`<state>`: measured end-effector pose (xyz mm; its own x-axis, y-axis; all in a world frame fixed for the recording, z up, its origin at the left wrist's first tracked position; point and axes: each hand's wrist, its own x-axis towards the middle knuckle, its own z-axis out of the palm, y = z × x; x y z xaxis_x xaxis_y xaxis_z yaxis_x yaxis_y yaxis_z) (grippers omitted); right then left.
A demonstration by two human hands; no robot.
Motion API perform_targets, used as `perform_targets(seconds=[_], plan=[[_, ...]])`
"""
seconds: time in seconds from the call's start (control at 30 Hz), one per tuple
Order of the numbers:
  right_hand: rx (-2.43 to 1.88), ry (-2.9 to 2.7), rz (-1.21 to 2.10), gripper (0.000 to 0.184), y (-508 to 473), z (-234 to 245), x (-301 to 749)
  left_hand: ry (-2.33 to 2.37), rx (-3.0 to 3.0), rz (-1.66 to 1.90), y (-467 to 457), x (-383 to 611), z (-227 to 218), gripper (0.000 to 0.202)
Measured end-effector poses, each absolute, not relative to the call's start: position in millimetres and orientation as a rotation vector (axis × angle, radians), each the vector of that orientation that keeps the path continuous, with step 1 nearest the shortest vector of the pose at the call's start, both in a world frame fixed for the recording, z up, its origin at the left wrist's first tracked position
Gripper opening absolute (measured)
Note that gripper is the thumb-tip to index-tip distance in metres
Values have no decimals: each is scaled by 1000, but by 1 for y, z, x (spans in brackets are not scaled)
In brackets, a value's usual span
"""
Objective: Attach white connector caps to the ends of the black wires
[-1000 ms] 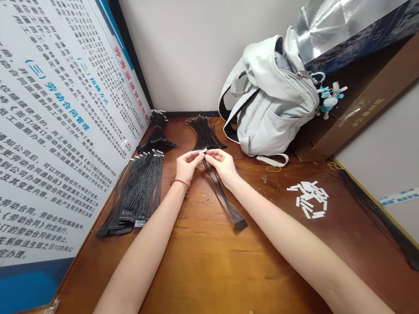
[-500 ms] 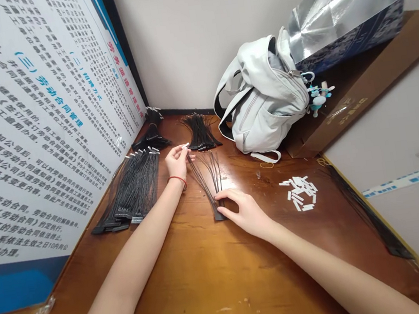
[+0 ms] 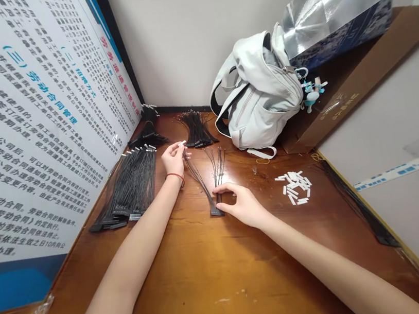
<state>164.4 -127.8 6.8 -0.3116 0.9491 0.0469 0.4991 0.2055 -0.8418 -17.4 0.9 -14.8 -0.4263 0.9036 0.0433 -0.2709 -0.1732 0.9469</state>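
Observation:
My left hand (image 3: 174, 158) pinches the white-tipped far end of a thin black wire harness (image 3: 199, 180) lying on the wooden table (image 3: 217, 265). My right hand (image 3: 240, 205) pinches the black connector at the near end of the harness, with a second loose fan of wires (image 3: 217, 162) just beyond its fingers. A red band sits on my left wrist. A laid-out row of finished black harnesses (image 3: 133, 186) lies just left of my left hand.
A large printed board (image 3: 32, 114) leans along the left. More black wire bundles (image 3: 195, 127) lie at the back. A grey backpack (image 3: 259, 93), a foil bag (image 3: 337, 9) and a cardboard box (image 3: 358, 79) fill the back right. Small white pieces (image 3: 295, 187) are heaped right of my right hand.
My hands were together at the harness's far end; the right hand slid back to the connector at the near end. The left hand stayed at the white tip.

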Motion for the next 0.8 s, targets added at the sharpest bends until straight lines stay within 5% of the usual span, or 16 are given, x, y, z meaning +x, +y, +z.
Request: perform_targets(seconds=[0.27,0.57,0.8], plan=[[-1336,-1798,958,35,-128,0,155,1203,798,1724,1,-17,-13,25],[-1415,-2010,632,8,-107,7,145,1209,792,1711,0,-17,-12,26],[-1783,-2089,422,11,-58,18,123,1174,785,1718,-2,-15,-9,23]])
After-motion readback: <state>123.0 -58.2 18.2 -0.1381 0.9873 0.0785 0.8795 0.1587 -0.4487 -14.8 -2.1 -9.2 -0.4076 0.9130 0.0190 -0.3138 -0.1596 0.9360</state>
